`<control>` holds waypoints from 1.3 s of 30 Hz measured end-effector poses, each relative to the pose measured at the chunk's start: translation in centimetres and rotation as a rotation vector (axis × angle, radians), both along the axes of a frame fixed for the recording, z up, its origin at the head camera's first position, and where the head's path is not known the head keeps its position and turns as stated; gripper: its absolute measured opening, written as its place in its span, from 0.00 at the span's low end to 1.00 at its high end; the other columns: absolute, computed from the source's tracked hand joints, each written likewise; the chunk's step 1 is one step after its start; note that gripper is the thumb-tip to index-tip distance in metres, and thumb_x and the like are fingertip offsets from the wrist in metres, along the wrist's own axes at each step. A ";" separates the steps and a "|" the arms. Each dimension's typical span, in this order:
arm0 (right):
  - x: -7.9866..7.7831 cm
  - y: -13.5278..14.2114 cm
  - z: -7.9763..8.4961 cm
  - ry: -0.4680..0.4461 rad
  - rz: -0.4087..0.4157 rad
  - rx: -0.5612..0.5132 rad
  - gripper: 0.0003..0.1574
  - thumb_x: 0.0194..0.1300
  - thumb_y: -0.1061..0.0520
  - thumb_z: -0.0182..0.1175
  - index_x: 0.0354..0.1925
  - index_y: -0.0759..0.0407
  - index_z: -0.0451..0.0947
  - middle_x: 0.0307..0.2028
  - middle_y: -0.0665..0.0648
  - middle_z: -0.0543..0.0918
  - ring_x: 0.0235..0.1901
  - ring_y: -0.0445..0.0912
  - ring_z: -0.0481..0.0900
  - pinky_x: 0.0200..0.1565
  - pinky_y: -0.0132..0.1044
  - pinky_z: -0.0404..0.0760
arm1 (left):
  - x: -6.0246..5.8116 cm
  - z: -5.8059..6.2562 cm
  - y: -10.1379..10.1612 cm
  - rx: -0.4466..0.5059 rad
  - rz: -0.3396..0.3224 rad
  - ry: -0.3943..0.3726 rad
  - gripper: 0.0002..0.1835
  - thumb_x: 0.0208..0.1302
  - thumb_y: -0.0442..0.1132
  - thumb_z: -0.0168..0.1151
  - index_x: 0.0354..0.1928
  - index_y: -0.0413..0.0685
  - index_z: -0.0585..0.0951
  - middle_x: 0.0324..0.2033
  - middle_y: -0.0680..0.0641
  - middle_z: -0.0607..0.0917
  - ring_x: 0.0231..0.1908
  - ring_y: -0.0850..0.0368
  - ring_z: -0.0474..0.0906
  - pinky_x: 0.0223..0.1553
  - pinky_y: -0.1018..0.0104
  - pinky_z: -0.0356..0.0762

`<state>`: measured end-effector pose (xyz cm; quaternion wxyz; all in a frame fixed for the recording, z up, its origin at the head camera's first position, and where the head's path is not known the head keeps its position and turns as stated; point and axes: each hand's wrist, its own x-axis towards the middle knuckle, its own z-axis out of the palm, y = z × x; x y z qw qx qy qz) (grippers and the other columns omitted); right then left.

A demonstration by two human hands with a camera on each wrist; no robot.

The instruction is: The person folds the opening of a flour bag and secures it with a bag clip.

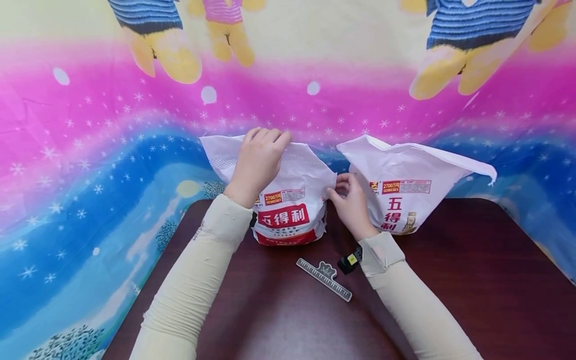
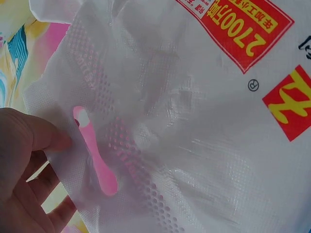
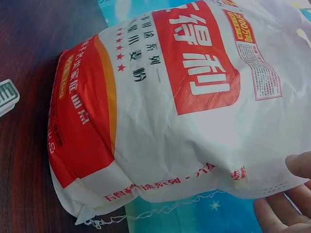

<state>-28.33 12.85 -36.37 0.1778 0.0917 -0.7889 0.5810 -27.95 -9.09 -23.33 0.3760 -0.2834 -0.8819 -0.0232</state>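
Note:
A white flour bag (image 1: 292, 180) with red print stands upright at the middle of the table. My left hand (image 1: 262, 162) grips its top edge, the thumb on the front and the fingers behind, as the left wrist view shows. At the bag's upper right side my right hand (image 1: 351, 205) pinches the edge between thumb (image 3: 299, 165) and fingers. An elongated pink shape (image 2: 95, 150) shows near the bag's top; whether it is a hole or a mark, I cannot tell. In front lies a long clip (image 1: 325, 279) with a bear-shaped tab.
A second white flour bag (image 1: 400, 185) stands to the right, its top edge spread and slanting. Dark brown wood makes up the table (image 1: 477, 280). Behind it hangs a colourful printed cloth (image 1: 148, 100). Loose white thread (image 3: 160, 209) trails along the gripped bag's side.

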 end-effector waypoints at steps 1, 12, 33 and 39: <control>0.0 0.0 0.0 -0.008 -0.001 -0.009 0.22 0.72 0.63 0.61 0.58 0.68 0.65 0.50 0.69 0.82 0.53 0.58 0.81 0.52 0.41 0.83 | 0.0 0.0 0.0 0.001 -0.001 -0.002 0.14 0.71 0.31 0.60 0.55 0.45 0.83 0.48 0.44 0.87 0.51 0.47 0.83 0.63 0.49 0.71; -0.6 0.3 -0.1 -0.009 0.022 -0.067 0.21 0.72 0.60 0.63 0.59 0.66 0.73 0.48 0.68 0.86 0.44 0.55 0.83 0.32 0.28 0.74 | 0.3 0.2 0.0 0.015 -0.019 -0.007 0.13 0.72 0.30 0.59 0.55 0.45 0.83 0.48 0.44 0.87 0.52 0.47 0.82 0.61 0.49 0.73; -0.3 0.3 -0.4 0.087 -0.056 -0.046 0.11 0.71 0.61 0.63 0.47 0.66 0.87 0.45 0.64 0.88 0.39 0.52 0.84 0.36 0.22 0.78 | -0.3 -0.2 -0.7 0.084 -0.129 0.061 0.11 0.69 0.26 0.62 0.49 0.42 0.86 0.44 0.43 0.88 0.48 0.46 0.83 0.56 0.51 0.78; -0.2 0.3 -0.6 0.094 -0.059 -0.027 0.11 0.72 0.60 0.63 0.47 0.65 0.87 0.44 0.63 0.88 0.37 0.52 0.83 0.35 0.22 0.77 | -0.5 -0.4 -0.9 0.089 -0.146 0.078 0.10 0.68 0.25 0.62 0.47 0.42 0.86 0.43 0.43 0.88 0.47 0.46 0.83 0.55 0.52 0.79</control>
